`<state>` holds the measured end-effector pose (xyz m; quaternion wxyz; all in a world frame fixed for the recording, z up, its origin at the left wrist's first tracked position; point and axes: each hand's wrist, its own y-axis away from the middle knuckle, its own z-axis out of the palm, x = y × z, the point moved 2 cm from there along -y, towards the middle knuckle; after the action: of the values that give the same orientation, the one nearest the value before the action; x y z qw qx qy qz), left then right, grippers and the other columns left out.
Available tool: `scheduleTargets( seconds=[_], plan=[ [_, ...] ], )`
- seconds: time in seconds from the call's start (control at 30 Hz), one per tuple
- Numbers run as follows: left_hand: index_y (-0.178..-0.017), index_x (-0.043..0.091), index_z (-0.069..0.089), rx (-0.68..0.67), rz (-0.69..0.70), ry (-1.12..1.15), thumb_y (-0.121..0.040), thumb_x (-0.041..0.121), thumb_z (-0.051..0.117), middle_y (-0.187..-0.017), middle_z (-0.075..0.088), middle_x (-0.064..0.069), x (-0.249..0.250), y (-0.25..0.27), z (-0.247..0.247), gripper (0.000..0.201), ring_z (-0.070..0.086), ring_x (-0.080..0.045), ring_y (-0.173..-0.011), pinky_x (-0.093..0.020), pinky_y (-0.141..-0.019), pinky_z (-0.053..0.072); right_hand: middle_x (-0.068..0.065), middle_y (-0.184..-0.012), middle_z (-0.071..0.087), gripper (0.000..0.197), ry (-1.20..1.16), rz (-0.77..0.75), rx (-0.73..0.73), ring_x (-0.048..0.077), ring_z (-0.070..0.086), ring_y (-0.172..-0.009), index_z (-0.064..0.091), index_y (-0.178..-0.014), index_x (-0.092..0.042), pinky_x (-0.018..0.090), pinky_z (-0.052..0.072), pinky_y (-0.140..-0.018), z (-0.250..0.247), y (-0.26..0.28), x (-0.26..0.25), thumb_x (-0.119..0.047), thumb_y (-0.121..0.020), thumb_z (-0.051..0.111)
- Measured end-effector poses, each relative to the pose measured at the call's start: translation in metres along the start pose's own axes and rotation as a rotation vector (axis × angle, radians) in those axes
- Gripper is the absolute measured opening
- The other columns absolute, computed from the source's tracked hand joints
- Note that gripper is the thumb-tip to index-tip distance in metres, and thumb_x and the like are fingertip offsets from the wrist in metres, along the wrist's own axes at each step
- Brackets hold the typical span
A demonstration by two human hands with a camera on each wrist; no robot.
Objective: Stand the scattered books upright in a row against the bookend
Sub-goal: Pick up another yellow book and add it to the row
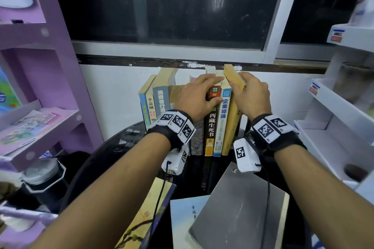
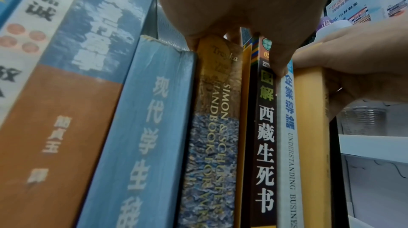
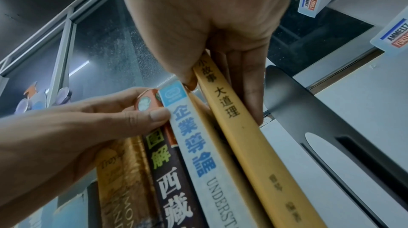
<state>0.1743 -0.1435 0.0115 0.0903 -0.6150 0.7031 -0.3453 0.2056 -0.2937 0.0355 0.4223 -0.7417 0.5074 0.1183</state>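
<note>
Row so far: a row of upright books is standing under both hands, spines facing the person; I am counting about eight, the left ones leaning a little.
Left hand: the left hand is lying over the tops of the middle books, fingers curled over them and thumb pressing the top of the white-and-blue spine, bracing the row.
Right hand: the right hand is pinching the yellow book near its top, thumb on the inner side, fingers on the outer cover.
Book in hand: the yellow book is tilting away from the row at its top, with a gap opening beside the white-and-blue spine; its foot is sitting close to the row.
Bookend: the black bookend is standing just outside the right hand's fingers; from the right wrist view the yellow book is not yet resting flat against it.
Still lying flat: nearer the person than both wrists, a grey book, a pale blue book and a floral-covered book are lying on the dark table, partly overlapping.
Progress: I judge it well past halfway; this book is needing squaring up, and three are waiting.
</note>
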Motion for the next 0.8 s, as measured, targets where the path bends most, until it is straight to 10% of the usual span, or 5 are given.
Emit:
scheduleTargets(
  seconds=[0.8],
  plan=[
    [-0.141, 0.032, 0.042, 0.012, 0.002, 0.020, -0.088, 0.044, 0.059, -0.147, 0.040, 0.007, -0.001, 0.002, 0.003, 0.056, 0.043, -0.014, -0.130, -0.044, -0.106, 0.038, 0.010, -0.111, 0.062, 0.043, -0.097, -0.011, -0.180, 0.035, 0.053, -0.108, 0.051, -0.122, -0.022, 0.055, 0.049, -0.089, 0.018, -0.003, 0.008, -0.047, -0.101, 0.023]
  ],
)
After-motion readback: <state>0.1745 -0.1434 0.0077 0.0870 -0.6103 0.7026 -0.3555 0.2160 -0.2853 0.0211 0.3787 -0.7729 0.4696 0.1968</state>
